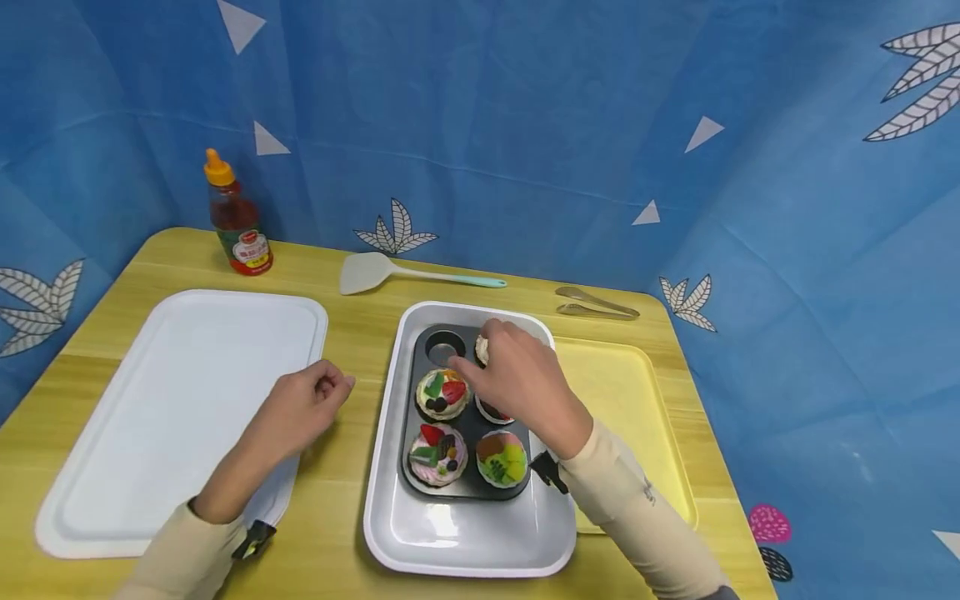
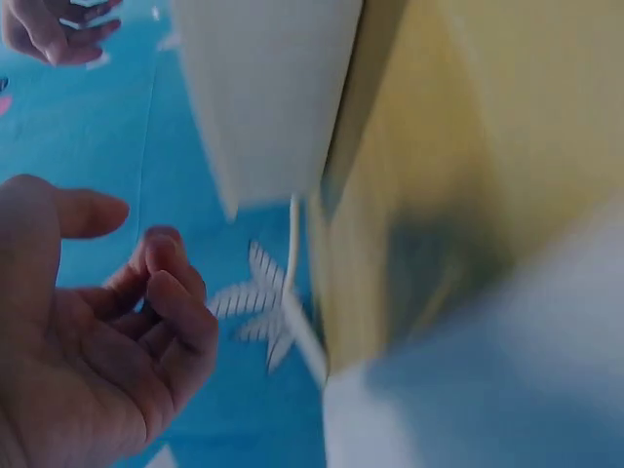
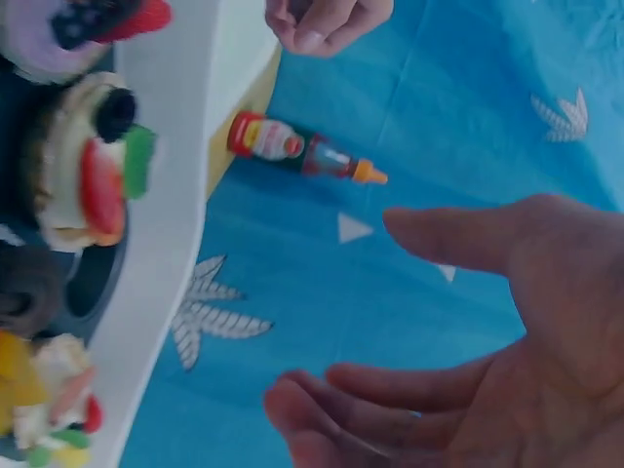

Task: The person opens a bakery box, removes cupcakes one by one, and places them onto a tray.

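Observation:
My right hand (image 1: 517, 375) hovers over a dark muffin tin (image 1: 461, 492), thumb and fingers spread apart with nothing between them. Several decorated cupcakes sit in the tin's cups. A fruit-topped cupcake (image 1: 442, 394) is nearest the thumb, and a pink-cream one (image 1: 438, 454) is below it. Beside that, a cupcake with green and brown toppings (image 1: 502, 459) fills the near right cup. The far left cup (image 1: 446, 347) is bare, while two cupcakes on the right are partly hidden by the hand. Loosely curled and holding nothing, my left hand (image 1: 303, 408) hangs by the white tray's right edge.
A deep white tray (image 1: 465, 558) holds the tin. To its left lies a flat white tray (image 1: 187, 400), to its right a yellow tray (image 1: 630, 417). Along the back are a sauce bottle (image 1: 243, 229), a spatula (image 1: 367, 272) and metal tongs (image 1: 596, 303), before a blue cloth.

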{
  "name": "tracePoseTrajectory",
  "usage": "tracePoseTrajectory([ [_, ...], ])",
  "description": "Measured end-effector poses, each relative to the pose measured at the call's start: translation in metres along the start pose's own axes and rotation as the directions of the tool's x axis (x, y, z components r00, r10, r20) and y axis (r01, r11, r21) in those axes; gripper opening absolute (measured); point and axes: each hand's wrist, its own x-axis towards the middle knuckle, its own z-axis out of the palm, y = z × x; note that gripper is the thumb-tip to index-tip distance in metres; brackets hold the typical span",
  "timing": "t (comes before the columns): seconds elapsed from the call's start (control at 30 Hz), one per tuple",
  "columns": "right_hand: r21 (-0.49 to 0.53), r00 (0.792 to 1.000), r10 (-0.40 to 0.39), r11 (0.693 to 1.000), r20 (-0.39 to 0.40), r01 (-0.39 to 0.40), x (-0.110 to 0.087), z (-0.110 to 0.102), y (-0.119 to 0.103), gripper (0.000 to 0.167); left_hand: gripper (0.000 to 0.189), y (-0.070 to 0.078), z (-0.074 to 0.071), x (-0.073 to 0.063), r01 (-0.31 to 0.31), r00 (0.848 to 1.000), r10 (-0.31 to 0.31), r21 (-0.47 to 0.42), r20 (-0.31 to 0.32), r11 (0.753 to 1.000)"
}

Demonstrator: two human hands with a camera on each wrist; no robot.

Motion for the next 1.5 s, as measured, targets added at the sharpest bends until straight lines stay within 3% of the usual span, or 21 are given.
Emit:
tracePoseTrajectory([
  [0.2,-0.008,0.988,0.137,0.990,-0.075,-0.138,-0.020,0.019,0.016,0.046,0.028,0.010,0.034,-0.003,0.034,0.999,-0.033,-0.046,0.011,0.998],
  [0.5,-0.013,0.968,0.249,0.968,0.015,-0.249,-0.038,0.048,0.032,0.054,0.035,0.022,0.056,-0.003,0.152,0.984,-0.145,-0.064,0.100,0.986],
  [0.73,0.026,0.935,0.336,0.940,0.110,-0.341,-0.045,0.059,0.041,0.060,0.024,0.019,0.067,0.000,0.126,0.991,-0.125,-0.030,0.053,0.992],
  [0.9,0.067,0.925,0.339,0.933,0.173,-0.354,-0.051,0.067,0.045,0.059,0.023,0.018,0.070,0.000,0.130,0.990,-0.128,-0.027,0.061,0.991],
  [1.03,0.090,0.933,0.304,0.941,0.194,-0.325,-0.054,0.074,0.048,0.056,0.022,0.020,0.069,0.000,0.129,0.989,-0.127,-0.022,0.070,0.991],
  [1.17,0.080,0.935,0.280,0.950,0.217,-0.303,-0.056,0.081,0.050,0.065,0.021,0.021,0.069,0.001,0.125,0.990,-0.122,-0.024,0.075,0.992],
  [1.5,0.016,0.918,0.295,0.950,0.265,-0.310,-0.065,0.083,0.049,0.070,0.020,0.020,0.069,0.002,0.130,0.989,-0.128,-0.025,0.079,0.991],
])
